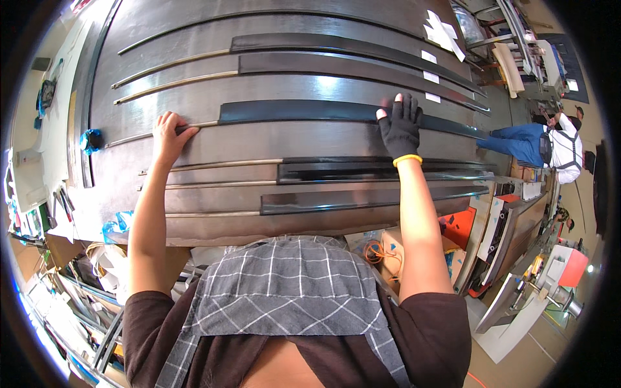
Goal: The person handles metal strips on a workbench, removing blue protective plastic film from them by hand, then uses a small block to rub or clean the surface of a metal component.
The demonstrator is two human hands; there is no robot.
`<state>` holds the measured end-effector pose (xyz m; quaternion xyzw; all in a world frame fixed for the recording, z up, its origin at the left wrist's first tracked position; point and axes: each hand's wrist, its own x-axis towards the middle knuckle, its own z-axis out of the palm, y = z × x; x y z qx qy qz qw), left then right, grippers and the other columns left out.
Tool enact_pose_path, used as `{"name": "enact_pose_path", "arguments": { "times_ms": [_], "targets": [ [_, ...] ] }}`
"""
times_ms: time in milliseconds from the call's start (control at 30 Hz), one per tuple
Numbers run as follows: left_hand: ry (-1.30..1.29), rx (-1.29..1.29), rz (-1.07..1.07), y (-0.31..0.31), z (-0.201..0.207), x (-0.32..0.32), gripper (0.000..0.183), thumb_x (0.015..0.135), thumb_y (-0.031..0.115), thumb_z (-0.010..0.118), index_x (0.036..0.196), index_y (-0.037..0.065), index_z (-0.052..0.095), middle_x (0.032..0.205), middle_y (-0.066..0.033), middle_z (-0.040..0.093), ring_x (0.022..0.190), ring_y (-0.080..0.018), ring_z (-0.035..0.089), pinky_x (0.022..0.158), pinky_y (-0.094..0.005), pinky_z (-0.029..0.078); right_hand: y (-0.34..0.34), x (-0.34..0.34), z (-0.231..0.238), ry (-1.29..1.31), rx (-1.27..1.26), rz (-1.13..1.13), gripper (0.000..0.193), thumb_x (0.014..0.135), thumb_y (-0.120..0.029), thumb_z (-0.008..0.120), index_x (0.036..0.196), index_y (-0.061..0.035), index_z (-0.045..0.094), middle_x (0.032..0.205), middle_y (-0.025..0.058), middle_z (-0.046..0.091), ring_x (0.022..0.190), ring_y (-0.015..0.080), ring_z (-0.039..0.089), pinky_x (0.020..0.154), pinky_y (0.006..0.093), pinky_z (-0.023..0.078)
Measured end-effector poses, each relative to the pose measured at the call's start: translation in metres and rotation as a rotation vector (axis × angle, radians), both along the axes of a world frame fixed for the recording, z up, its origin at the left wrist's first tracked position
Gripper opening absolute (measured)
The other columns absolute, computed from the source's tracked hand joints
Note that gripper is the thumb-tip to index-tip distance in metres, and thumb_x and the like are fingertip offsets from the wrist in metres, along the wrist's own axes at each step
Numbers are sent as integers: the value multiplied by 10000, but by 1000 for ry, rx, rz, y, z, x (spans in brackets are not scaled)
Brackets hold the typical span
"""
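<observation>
A long, flat, dark strip [297,111] with a thin metal rod [132,138] at its left end lies across the dark table in front of me. My bare left hand [170,136] is closed around that rod, its thumb pointing right along it. My right hand [401,126] wears a black glove with bare thumb and forefinger tips and a yellow band at the wrist. Its fingers are stretched out over the strip's right part, the palm side hidden. Similar strips lie on the far side, such as this strip [336,68], and on the near side, such as this strip [369,198].
White paper pieces [443,32] lie at the table's far right. A shiny blue bundle [90,140] sits by the rod's left end. Beyond the right edge, a person [543,145] stands. A cardboard box [393,249] and orange cord are below the near edge.
</observation>
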<state>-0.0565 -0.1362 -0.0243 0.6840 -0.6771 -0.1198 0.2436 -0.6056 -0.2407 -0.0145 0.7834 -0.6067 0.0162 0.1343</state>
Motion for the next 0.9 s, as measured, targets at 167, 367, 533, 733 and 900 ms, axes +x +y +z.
{"name": "enact_pose_path", "arguments": {
  "times_ms": [167,367,533,733,900],
  "targets": [
    [-131,-76,10,13,24,-12,374,634,197,813,914,94,587,937,-80,564,919,-311,516,823,-422,408,-8,29,43,-299,-160,25,719,941,-522,441,1453,-35,308,1480,235,332,1391,416,267,1153,499,171],
    [-18,213,-189,69,46,-21,358,609,166,821,890,108,605,949,-61,560,928,-293,514,814,-414,412,46,45,113,-528,-274,-2,628,975,-488,391,1404,-30,415,1418,185,448,1363,420,326,1127,474,253],
    [75,102,-154,70,21,-15,249,659,127,785,811,60,599,840,-89,566,833,-302,529,739,-400,437,87,58,123,-571,-273,-13,616,979,-480,383,1394,-28,428,1415,186,451,1347,415,358,1128,473,254],
    [69,30,-165,65,22,-22,206,691,137,772,793,61,610,799,-80,569,803,-297,532,740,-402,441,100,49,90,-547,-202,-27,577,984,-457,390,1380,-40,446,1400,201,456,1341,412,367,1127,479,259],
    [67,37,-172,67,19,-13,229,680,158,784,804,69,613,816,-74,573,830,-297,536,756,-405,441,64,46,42,-345,53,-67,658,958,-485,434,1439,-44,345,1474,202,353,1405,390,249,1155,481,179]
  ]
}}
